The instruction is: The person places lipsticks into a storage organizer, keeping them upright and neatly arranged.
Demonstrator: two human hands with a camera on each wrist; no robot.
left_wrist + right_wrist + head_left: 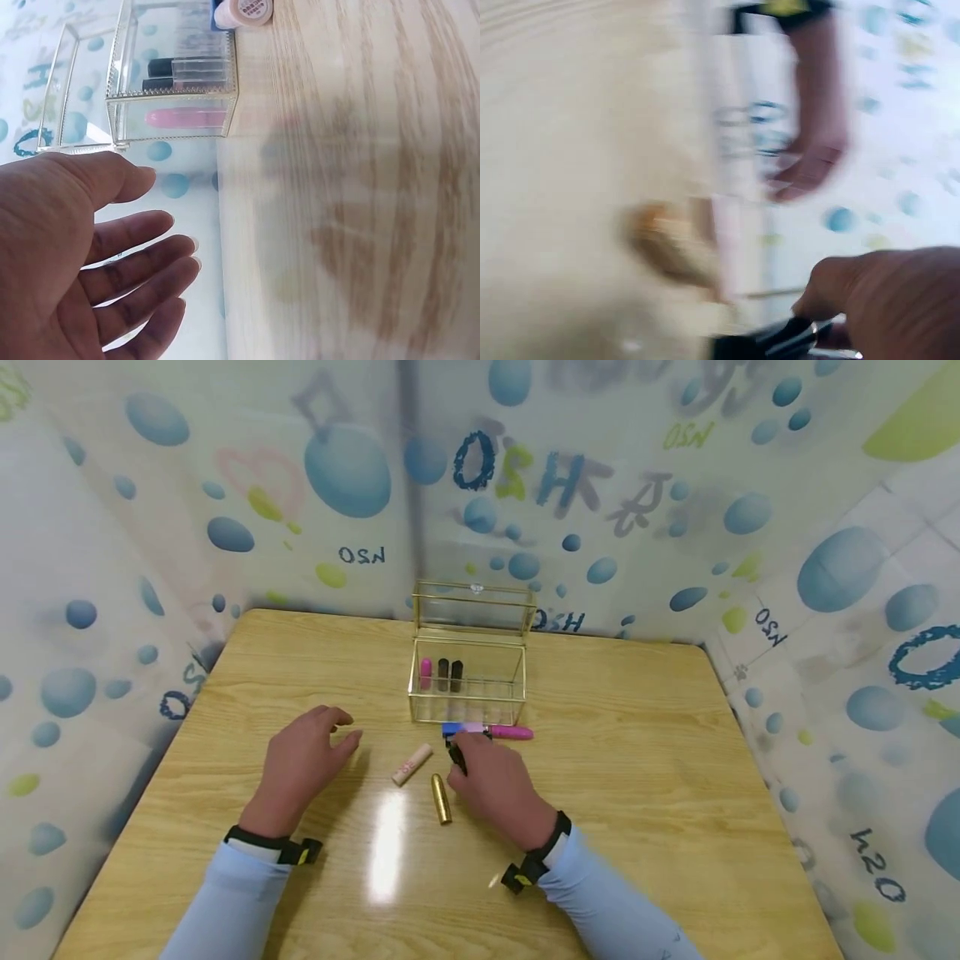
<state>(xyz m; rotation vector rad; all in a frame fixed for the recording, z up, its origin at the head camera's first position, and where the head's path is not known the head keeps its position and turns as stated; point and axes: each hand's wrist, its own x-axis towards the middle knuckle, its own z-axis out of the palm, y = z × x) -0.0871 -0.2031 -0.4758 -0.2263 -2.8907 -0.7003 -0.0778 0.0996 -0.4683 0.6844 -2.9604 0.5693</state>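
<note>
Between its thumb and fingers my right hand (498, 785) pinches a black lipstick tube (457, 758), whose dark end and shiny part (787, 341) show in the right wrist view. My left hand (303, 760) hovers over the table on the left, fingers loosely bent and holding nothing. Between the hands lie a pale pink printed lipstick (412, 765) and a gold lipstick tube (441, 799). Beyond the right hand are a blue-and-lilac item (452, 729), partly hidden, and a magenta tube (512, 732). A gold-framed glass box (411, 685) stands behind them, its lid raised.
Inside the box, a pink tube (426, 672) and two black tubes (457, 675) stand upright at the left, among clear dividers. The wooden table (615, 793) ends at a patterned curtain (360, 477) behind and at the sides. The right wrist view is blurred.
</note>
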